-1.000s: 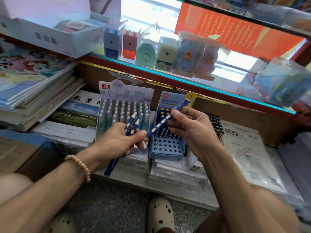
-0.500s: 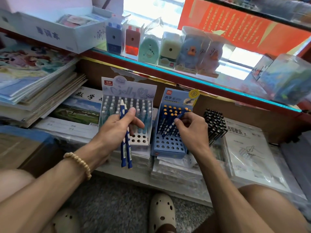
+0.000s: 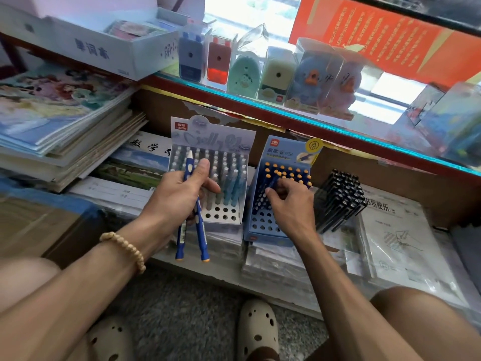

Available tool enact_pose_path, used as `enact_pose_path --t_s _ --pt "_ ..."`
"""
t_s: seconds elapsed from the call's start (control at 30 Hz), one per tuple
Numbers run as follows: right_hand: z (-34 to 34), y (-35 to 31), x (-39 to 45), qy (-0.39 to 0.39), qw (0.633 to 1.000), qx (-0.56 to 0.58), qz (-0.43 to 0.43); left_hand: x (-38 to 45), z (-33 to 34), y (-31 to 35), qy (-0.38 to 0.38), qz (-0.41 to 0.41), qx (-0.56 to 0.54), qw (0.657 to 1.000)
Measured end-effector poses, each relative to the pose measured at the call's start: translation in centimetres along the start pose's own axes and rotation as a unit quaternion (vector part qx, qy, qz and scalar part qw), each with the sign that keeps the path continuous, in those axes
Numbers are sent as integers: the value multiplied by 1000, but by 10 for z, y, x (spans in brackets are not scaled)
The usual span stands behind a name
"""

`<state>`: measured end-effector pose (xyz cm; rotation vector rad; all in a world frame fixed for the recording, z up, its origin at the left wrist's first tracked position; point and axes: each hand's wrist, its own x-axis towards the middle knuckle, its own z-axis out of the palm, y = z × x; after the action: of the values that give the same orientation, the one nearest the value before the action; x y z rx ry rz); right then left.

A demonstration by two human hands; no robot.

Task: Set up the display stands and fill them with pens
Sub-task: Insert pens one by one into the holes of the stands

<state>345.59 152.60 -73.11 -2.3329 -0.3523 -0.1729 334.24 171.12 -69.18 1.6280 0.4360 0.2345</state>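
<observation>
Fingers [image 3: 279,185] of our right hand pinch a pen into the blue stand [image 3: 263,222], while our left hand [image 3: 182,194] grips two light, stiff, slick-looking pens [image 3: 201,243] mid-barrel.

We wear a beaded bracelet [image 3: 125,250] of pale, round wooden-looking beads on our left wrist. Our arms are bare, with no sleeves in sight. On our feet are cream clogs [image 3: 257,332] with round holes punched through the tops.
</observation>
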Motion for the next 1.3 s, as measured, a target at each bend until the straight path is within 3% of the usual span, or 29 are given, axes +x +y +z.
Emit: enact_pose_path --t_s 0.67,0.83,1.03,1.2,1.27,1.3 --pt "7 -4 -1 -16 1000 10 2 -2 -3 1 48 6 -38 998" --pt "8 -6 3 2 1000 -16 5 -3 -2 2 36 11 -37 999" --pt "24 0 -3 -35 997 -65 22 -3 -2 2 44 11 -47 998" --pt "9 -13 -5 24 995 -91 37 -4 -3 4 66 -6 -80 995" --pt "-2 -29 -11 38 999 -22 9 -3 -5 2 76 -18 -94 993" --pt "-9 -37 -15 3 999 54 3 -2 -5 2 80 -22 -99 992"
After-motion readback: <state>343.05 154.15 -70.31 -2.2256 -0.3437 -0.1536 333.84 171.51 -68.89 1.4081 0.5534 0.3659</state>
